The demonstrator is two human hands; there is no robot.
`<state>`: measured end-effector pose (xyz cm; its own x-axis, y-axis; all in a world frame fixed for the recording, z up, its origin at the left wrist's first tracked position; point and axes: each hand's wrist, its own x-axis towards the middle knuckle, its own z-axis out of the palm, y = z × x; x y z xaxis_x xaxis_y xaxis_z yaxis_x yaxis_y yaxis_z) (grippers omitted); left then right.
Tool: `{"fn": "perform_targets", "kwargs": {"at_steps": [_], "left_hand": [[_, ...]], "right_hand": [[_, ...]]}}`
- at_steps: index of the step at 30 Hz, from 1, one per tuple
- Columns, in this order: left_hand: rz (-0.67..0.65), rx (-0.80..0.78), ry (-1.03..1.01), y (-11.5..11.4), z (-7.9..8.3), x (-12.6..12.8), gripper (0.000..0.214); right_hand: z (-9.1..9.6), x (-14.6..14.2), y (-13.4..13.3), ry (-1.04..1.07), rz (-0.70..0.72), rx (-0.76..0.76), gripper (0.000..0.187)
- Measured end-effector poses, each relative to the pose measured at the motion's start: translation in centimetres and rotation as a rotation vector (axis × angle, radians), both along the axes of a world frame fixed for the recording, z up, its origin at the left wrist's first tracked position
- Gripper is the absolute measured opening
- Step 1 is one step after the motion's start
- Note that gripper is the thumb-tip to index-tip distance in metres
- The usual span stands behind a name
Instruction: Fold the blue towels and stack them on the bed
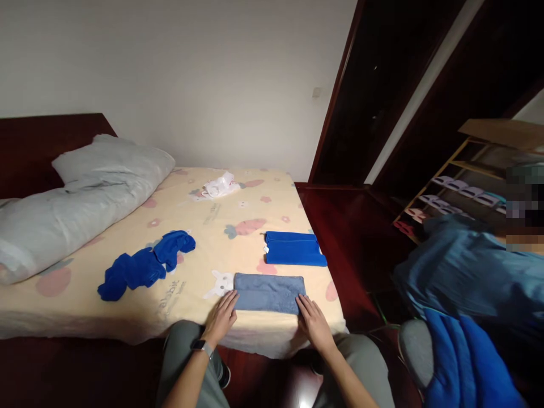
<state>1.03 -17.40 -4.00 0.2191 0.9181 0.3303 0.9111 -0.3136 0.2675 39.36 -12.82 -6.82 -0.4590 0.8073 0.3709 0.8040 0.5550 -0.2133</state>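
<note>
At the near edge of the cream, carrot-printed bedsheet (212, 249), one gray-blue towel (270, 293) lies folded into a flat, fuzzy rectangle. The left hand (222, 317) and right hand (313, 322) rest on its two ends, fingers extended, gripping nothing. Beyond are one folded blue cloth (293, 249) and one white plastic bag (220, 185); leftward, crumpled blue fabric (144, 267), one piece or two, I can't tell. Pale wall (212, 73), dark-red floor (335, 226), shoe rack (444, 161) at right.

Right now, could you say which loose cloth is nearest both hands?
The folded grey-blue rectangular cloth, between the left hand and right hand; the bright-blue folded cloth and crumpled fabric lie farther.
</note>
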Motion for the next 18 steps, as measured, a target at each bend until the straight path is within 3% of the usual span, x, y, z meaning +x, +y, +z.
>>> {"fn": "perform_targets", "kwargs": {"at_steps": [10, 15, 18], "left_hand": [[-0.035, 0.007, -0.009, 0.0, 0.7, 0.0, 0.05], [-0.111, -0.039, -0.008, -1.7, 2.1, 0.4, 0.051], [-0.077, -0.087, -0.104, -2.1, 2.1, 0.8, 0.054]], "right_hand": [[0.3, 0.7, 0.4, -0.012, -0.012, 0.045, 0.071], [1.0, 2.1, -1.0, 0.052, 0.042, -0.073, 0.067], [1.1, 2.3, -1.5, 0.196, 0.017, -0.183, 0.064]]}}
